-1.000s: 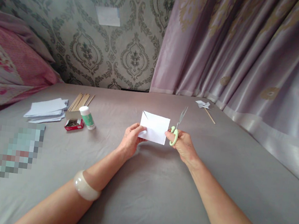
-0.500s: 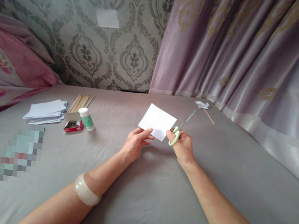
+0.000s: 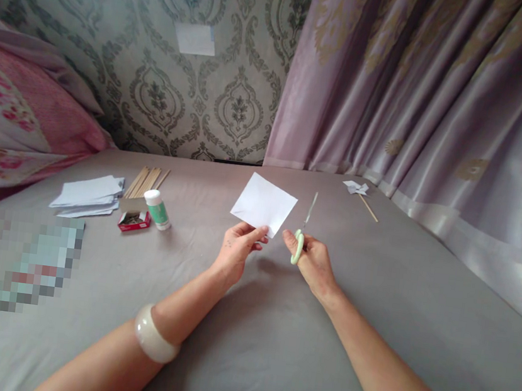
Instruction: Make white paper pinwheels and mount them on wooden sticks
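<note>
My left hand pinches the lower corner of a white paper sheet and holds it up, tilted, above the grey bed sheet. My right hand is closed round the pale green handles of a pair of scissors, blades pointing up and away, just right of the paper and apart from it. A white bangle sits on my left forearm.
At the left lie a stack of white papers, wooden sticks, a glue stick and a small red box. A paper pinwheel on a stick lies far right by the curtain. Pink pillows fill the left.
The paper has turned and shifted left in my left hand. My right hand let go of the paper's edge and now holds only the scissors, blades swung more upright.
</note>
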A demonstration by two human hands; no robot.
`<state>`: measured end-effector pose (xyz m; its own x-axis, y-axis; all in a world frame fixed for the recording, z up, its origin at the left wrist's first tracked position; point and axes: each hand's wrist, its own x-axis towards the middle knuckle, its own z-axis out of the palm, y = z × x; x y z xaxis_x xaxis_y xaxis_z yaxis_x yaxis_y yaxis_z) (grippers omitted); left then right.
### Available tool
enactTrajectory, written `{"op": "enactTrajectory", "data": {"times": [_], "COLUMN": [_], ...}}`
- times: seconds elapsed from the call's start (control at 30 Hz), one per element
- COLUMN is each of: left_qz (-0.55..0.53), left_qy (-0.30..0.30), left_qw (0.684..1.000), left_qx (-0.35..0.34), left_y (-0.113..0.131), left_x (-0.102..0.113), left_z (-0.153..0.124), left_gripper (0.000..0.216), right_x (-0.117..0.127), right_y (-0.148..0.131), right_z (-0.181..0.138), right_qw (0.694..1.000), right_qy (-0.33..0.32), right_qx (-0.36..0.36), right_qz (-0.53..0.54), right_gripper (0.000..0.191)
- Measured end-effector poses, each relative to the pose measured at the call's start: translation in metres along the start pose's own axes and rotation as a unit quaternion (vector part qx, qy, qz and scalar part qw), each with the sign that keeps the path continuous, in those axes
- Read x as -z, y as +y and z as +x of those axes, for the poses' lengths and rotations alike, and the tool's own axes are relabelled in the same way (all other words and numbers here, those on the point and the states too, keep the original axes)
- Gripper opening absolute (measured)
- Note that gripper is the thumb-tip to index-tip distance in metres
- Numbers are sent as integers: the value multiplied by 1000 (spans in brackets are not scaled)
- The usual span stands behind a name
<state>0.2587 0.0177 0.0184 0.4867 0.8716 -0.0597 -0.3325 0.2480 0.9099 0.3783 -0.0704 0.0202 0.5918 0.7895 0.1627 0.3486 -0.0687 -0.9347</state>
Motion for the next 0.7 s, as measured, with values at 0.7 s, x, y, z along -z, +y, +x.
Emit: {"op": "enactTrajectory", "data": {"times": [0.7], "left_qz": [-1], "left_qy": [27], "left_qw": [1000], "left_qx": [-15], "left_y": [28], "left_x": [-9], "left_z": [-4], "left_gripper": [20], "right_x": [3], "right_y": [-8], "right_z": [-15], "right_qw": [943], "right_qy": [-299], "right_qx": [77], "right_qz": [-120], "right_gripper": [60]}}
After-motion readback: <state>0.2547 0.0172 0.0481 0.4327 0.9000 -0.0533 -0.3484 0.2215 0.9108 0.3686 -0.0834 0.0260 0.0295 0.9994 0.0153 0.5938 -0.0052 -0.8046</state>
